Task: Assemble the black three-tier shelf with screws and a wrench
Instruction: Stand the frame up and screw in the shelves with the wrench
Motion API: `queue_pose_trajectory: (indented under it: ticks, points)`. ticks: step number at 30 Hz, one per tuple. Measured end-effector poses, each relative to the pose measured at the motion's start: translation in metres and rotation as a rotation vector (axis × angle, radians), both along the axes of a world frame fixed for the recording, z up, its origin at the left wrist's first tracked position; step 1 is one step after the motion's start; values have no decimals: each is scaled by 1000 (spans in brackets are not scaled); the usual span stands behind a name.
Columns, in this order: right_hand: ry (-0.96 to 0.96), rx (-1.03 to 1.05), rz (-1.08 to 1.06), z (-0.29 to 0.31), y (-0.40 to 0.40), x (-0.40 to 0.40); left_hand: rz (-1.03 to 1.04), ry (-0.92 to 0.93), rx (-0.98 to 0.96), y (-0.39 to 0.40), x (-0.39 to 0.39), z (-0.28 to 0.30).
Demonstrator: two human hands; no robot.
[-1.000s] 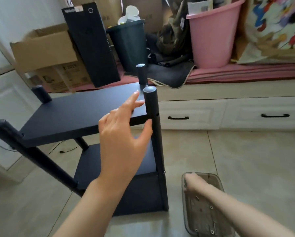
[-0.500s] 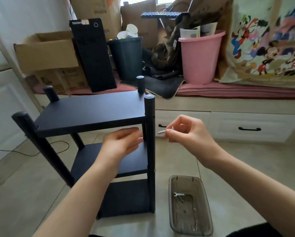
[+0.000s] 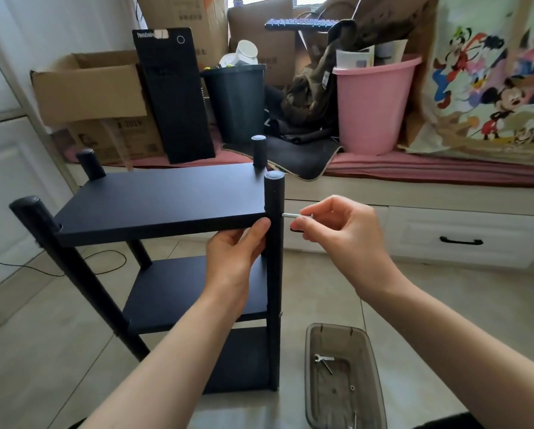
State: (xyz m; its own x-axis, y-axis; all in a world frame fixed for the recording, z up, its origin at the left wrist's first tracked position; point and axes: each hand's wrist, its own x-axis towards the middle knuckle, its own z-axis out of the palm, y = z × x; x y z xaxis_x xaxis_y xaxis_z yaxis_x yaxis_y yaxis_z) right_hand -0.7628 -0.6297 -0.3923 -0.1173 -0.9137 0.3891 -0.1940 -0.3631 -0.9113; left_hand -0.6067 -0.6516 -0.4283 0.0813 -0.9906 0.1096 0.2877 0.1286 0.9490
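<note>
Shelf (image 3: 154,199) stands on the floor, three tiers up. Left hand (image 3: 233,258) grips under the top tier's front right corner. Right hand (image 3: 336,230) pinches a screw (image 3: 293,215) touching the front right post (image 3: 274,243). Tray (image 3: 370,397) at right holds a wrench (image 3: 323,359).

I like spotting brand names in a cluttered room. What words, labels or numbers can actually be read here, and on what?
"ThinkCentre", partly blurred: top of the black computer tower.
Print on the lower cardboard box: too blurred to read.
Print on the tall cardboard box: too blurred.
Barcode label on the carton in the pink bucket: too small.
</note>
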Motion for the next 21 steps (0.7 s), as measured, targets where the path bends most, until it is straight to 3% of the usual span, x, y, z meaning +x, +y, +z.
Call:
queue_pose_trajectory:
  ticks: [5,10,21]
  points:
    - [160,-71,-88,-5,0,-2,1,-14,6,-2,0,-3]
    - [449,-259,-210,-6,4,7,-32,-4,-9,0,0,-3]
    - [412,-123,-137,4,-7,17,-76,4,-7,1,3,-3]
